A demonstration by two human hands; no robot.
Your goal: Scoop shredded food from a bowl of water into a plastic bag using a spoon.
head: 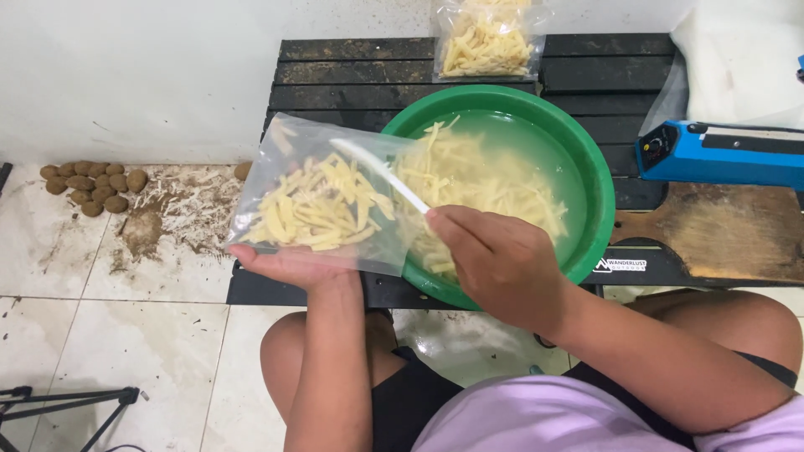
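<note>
Right grip (502,264): white spoon (381,172) | near: green basin (599,180), blue sealer (720,155)
</note>
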